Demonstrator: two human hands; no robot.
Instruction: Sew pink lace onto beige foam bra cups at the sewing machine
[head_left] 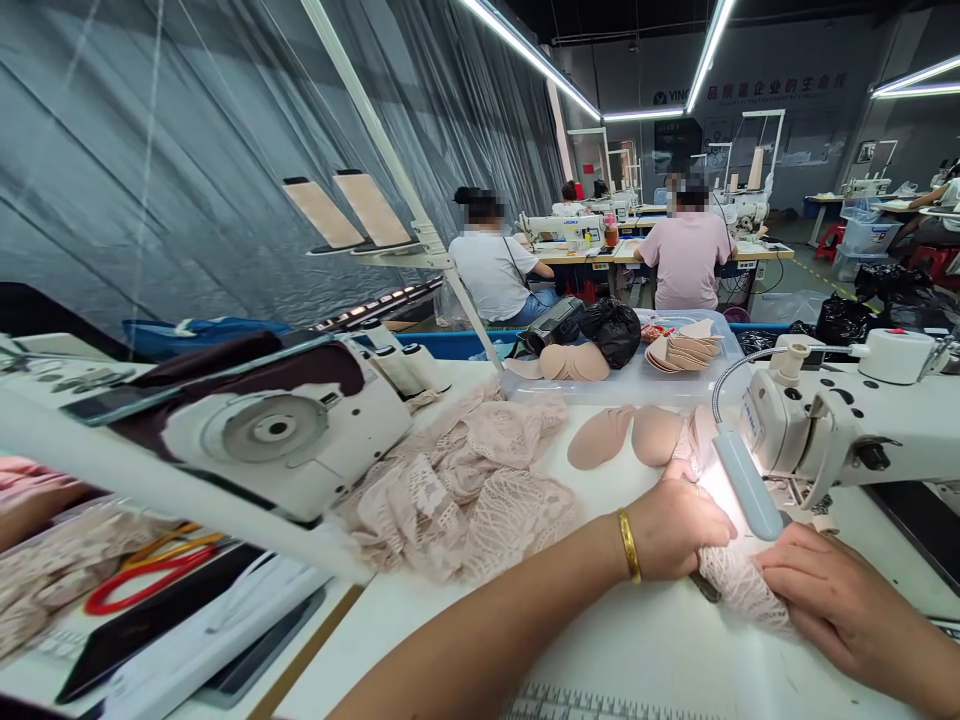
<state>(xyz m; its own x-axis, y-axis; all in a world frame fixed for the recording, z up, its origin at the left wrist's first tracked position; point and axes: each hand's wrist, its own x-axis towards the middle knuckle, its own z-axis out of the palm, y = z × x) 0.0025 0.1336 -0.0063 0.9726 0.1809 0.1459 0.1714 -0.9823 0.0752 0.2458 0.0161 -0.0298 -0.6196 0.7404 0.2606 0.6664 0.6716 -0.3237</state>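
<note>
My left hand [679, 525], with a gold bangle [628, 545] at the wrist, has its fingers bent round pale pink lace fabric [742, 590] below the sewing machine's head. My right hand [832, 590] grips the same lace from the right, its fingers closed on the edge. A grey lamp [750, 490] hangs over the work and throws bright light on it; it hides the needle area of the white sewing machine [862, 425]. Beige moulded cups [656, 436] lie just beyond my left hand, beside a fanned stack of flat beige pads [600, 438].
A heap of lace [465, 490] covers the table's middle left. Behind it stands a clear plastic tray [517, 385] with pads and a black bag [611, 333]. Another machine [277, 430] and a thread stand [397, 250] are at left. Co-workers [686, 255] sit ahead.
</note>
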